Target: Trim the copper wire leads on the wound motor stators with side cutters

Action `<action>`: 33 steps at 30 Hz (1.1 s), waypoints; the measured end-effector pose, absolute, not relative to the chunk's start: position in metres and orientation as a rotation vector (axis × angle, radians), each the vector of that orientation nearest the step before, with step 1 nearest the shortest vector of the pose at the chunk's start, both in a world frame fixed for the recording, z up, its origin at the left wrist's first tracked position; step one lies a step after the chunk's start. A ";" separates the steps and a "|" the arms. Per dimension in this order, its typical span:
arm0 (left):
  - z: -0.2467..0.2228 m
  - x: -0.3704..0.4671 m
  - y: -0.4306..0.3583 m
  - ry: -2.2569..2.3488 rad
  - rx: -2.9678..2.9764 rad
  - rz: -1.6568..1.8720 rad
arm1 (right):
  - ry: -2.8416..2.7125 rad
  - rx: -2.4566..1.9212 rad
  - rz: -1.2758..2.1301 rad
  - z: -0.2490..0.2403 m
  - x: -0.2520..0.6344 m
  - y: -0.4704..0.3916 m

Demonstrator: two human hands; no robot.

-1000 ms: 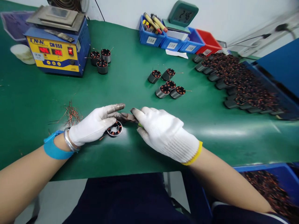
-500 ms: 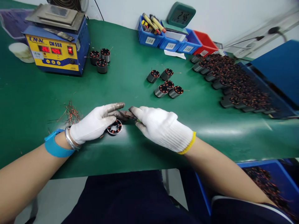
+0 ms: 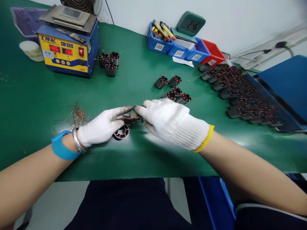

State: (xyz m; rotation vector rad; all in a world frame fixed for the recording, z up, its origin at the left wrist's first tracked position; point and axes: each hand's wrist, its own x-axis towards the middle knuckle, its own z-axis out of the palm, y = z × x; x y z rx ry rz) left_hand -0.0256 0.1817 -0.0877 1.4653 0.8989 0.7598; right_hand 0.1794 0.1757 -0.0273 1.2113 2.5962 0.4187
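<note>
My left hand (image 3: 102,127), in a white glove with a blue wrist strap, holds a round motor stator (image 3: 121,131) wound with copper wire against the green mat (image 3: 35,105). My right hand (image 3: 174,123), also gloved, grips a small tool with a green-yellow handle (image 3: 143,120); its tip meets my left fingertips just above the stator. Both hands touch at the fingers near the table's front middle.
A blue-yellow CM558 machine (image 3: 68,52) stands back left with three stators (image 3: 109,62) beside it. Several stators (image 3: 174,88) lie mid-table and rows more (image 3: 242,91) at right. Cut copper wire scraps (image 3: 76,115) lie left. Blue and red bins (image 3: 187,48) and a clock (image 3: 190,24) stand at the back.
The view shifted a little; both hands stay together on the stator. My right hand has moved slightly farther from me and its wrist has risen.
</note>
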 end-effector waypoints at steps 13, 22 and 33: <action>-0.082 -0.028 0.186 1.021 1.327 1.090 | 2.699 1.539 0.345 -0.039 0.193 0.164; -0.082 -0.041 0.200 1.222 1.336 1.488 | 2.833 1.356 0.052 -0.085 0.145 0.128; -0.100 -0.013 0.170 1.600 2.618 0.838 | 2.149 2.429 0.132 -0.097 0.321 0.131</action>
